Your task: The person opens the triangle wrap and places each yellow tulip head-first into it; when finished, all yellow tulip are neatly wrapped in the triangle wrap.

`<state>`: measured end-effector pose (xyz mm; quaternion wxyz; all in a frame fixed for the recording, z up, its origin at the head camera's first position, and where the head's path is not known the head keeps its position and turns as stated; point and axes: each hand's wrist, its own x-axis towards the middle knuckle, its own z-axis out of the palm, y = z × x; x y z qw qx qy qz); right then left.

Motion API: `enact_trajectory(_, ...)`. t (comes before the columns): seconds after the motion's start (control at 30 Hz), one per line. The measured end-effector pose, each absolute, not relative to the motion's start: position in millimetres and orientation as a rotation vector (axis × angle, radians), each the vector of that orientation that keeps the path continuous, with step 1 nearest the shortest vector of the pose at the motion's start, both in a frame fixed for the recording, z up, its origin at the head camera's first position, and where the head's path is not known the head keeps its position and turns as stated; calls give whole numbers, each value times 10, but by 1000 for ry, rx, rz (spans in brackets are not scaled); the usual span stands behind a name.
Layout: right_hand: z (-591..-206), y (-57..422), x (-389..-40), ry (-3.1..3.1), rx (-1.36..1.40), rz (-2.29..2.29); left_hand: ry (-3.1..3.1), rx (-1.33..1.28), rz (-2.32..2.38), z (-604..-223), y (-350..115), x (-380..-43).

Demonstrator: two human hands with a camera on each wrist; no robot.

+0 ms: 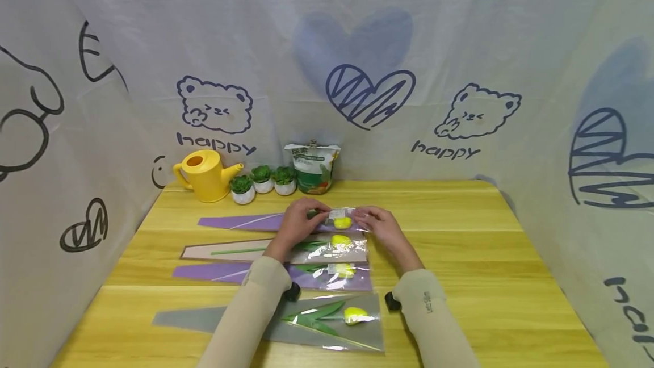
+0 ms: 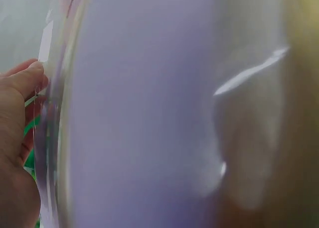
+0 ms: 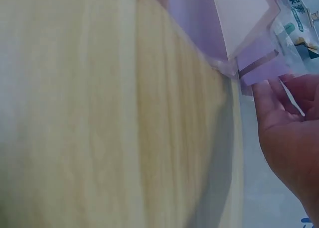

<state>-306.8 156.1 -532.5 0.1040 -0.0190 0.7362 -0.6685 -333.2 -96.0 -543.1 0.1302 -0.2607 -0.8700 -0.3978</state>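
Observation:
A yellow tulip (image 1: 342,222) in a purple-backed clear sleeve (image 1: 255,221) lies farthest back of several wrapped tulips. My left hand (image 1: 301,225) pinches the far edge of this sleeve; in the left wrist view, the thumb and fingers (image 2: 31,74) grip the clear film. At the sleeve's right-hand end, my right hand (image 1: 385,236) pinches the corner; the purple backing (image 3: 264,61) shows at its fingertips in the right wrist view. Just nearer lie a white-backed tulip sleeve (image 1: 196,251) and another purple one (image 1: 204,272). Both forearms pass over the nearer sleeves.
Nearest me lies a grey-backed tulip sleeve (image 1: 194,319). Along the back of the wooden table (image 1: 460,277) stand a yellow watering can (image 1: 209,183), three small potted succulents (image 1: 263,185) and a clipped green-and-white bag (image 1: 313,169). Printed curtains (image 1: 286,112) surround the table.

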Motion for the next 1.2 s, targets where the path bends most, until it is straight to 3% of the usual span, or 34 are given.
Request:
enact_trajectory(0.27, -5384, 1656, -3069, 2447, 56, -1840, -2579, -765, -1142, -5435, -961, -3384)
enact_trajectory(0.7, -5459, 1743, -3066, 2492, -137, -1726, -2612, -815, -1120, -5433, -958, -3317)
enact_trajectory(1.2, -5481, 1755, -3056, 2519, -161, -1651, -2831, -479, -1106, -5436, -1269, -3233)
